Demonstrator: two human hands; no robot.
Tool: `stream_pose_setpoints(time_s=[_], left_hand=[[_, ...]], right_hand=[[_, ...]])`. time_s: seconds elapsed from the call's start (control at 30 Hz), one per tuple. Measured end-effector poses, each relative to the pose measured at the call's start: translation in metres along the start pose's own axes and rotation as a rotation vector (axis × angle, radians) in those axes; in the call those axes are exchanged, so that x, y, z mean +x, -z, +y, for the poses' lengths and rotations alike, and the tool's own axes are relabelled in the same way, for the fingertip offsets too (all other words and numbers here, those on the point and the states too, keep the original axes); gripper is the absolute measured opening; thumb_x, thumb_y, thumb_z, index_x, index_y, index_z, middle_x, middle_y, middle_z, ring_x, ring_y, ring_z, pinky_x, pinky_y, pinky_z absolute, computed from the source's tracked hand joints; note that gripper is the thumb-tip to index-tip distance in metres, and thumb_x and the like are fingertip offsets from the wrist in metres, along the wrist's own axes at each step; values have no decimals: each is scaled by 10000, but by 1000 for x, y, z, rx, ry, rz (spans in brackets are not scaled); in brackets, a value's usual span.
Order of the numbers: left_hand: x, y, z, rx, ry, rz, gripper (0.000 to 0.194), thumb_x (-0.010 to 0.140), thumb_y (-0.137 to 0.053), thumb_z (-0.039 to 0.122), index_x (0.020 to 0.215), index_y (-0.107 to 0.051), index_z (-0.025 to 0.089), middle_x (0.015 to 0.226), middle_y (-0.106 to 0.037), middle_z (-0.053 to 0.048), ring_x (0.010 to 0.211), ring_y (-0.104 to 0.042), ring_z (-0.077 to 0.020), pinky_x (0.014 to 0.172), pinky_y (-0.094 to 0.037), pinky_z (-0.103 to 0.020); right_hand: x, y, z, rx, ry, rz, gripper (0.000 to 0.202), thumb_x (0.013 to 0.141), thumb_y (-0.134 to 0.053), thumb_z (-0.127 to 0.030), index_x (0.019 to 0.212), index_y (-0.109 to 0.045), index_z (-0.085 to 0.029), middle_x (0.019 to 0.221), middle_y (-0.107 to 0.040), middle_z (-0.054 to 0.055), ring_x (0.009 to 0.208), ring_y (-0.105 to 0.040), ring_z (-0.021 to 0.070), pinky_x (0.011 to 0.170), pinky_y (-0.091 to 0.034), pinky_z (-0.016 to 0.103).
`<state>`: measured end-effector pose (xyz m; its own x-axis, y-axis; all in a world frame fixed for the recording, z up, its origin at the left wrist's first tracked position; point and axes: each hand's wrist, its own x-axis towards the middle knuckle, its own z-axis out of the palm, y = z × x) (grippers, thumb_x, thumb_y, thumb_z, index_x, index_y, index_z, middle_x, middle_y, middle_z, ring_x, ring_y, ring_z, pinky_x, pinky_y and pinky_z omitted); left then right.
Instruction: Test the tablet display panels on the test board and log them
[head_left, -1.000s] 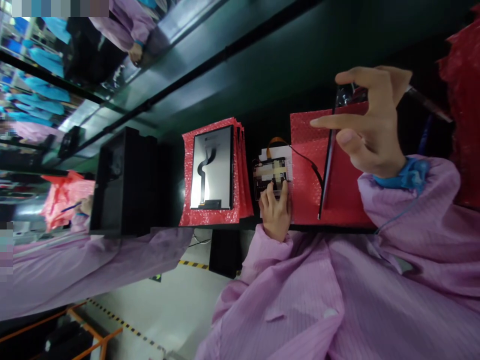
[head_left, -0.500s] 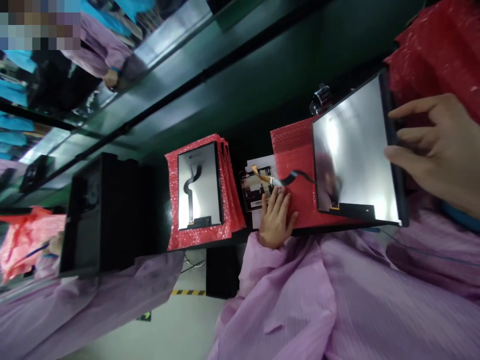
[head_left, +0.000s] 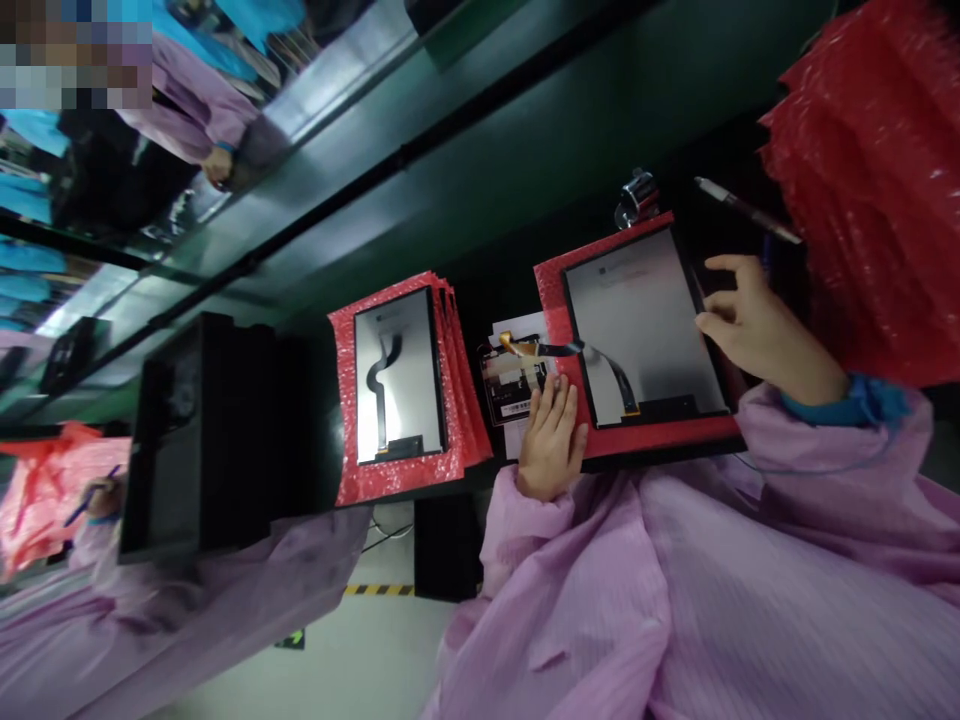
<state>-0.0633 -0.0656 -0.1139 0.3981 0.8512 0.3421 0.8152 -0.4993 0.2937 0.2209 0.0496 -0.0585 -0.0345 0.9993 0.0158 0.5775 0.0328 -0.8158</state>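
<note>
A silvery display panel (head_left: 637, 320) lies on a red bubble-wrap bag (head_left: 553, 290), its dark flex cable (head_left: 559, 350) bending left over a small circuit board (head_left: 514, 385). My left hand (head_left: 551, 440) rests flat by the board and the bag's left edge, fingers slightly spread, holding nothing. Beside the panel's right edge is my right hand (head_left: 742, 320), fingers curved and apart, with nothing visible between them. Farther left, a second panel (head_left: 401, 380) with a curled cable sits on a stack of red bubble bags (head_left: 469, 420).
A pen (head_left: 746, 210) and a shiny metal object (head_left: 637, 198) lie behind the right panel. Red bubble wrap (head_left: 877, 200) is heaped at the right. A black box (head_left: 202, 440) stands left. Other people in purple sleeves (head_left: 225, 110) are at the far and left sides.
The right panel has come down flat onto the red bag and moved left. My right hand has moved left and lost its hold on the panel's edge. My left hand has stayed in place.
</note>
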Motion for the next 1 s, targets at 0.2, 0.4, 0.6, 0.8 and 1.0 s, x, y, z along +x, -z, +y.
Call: stream_pose_setpoints(time_s=[0.2, 0.4, 0.6, 0.8, 1.0], left_hand=[[43, 43, 4, -15, 37, 397, 192, 1005, -527, 211, 1094, -698, 210, 1061, -750, -79, 1066, -674, -216, 1003, -535, -413], [99, 46, -38, 31, 52, 302, 309, 1024, -477, 372, 1164, -688, 195, 1278, -682, -120, 1266, -540, -273, 1142, -387, -490], [95, 31, -59, -109, 11, 11, 279, 1005, -446, 302, 850, -660, 213, 970, -716, -61, 1028, -592, -237, 1085, -379, -478], [91, 31, -60, -145, -43, -80, 208, 965, -469, 248, 823, -617, 212, 889, -703, -36, 937, -595, -226, 1025, -381, -461], [89, 25, -62, -141, -44, -54, 249, 996, -446, 240, 838, -635, 209, 870, -701, -31, 917, -600, -215, 1034, -375, -454]], right_hand=[[10, 0, -45, -455, 373, -86, 406, 966, -486, -307, 1296, -617, -111, 1301, -634, 207, 1246, -554, 378, 1077, -433, 581], [45, -60, -65, -67, 571, -642, 327, 976, -443, -383, 1027, -711, -203, 1137, -712, 104, 1153, -604, 285, 1100, -421, 507], [44, -75, -51, 55, 505, -652, 184, 887, -516, -291, 883, -674, -199, 1051, -709, 92, 986, -622, 231, 959, -473, 414], [38, -87, -50, 12, 587, -548, 137, 845, -531, -193, 865, -666, -187, 1025, -713, 94, 986, -618, 239, 993, -436, 433], [34, -96, -50, -2, 609, -496, 125, 867, -523, -201, 835, -642, -185, 997, -715, 96, 938, -603, 232, 965, -440, 426]])
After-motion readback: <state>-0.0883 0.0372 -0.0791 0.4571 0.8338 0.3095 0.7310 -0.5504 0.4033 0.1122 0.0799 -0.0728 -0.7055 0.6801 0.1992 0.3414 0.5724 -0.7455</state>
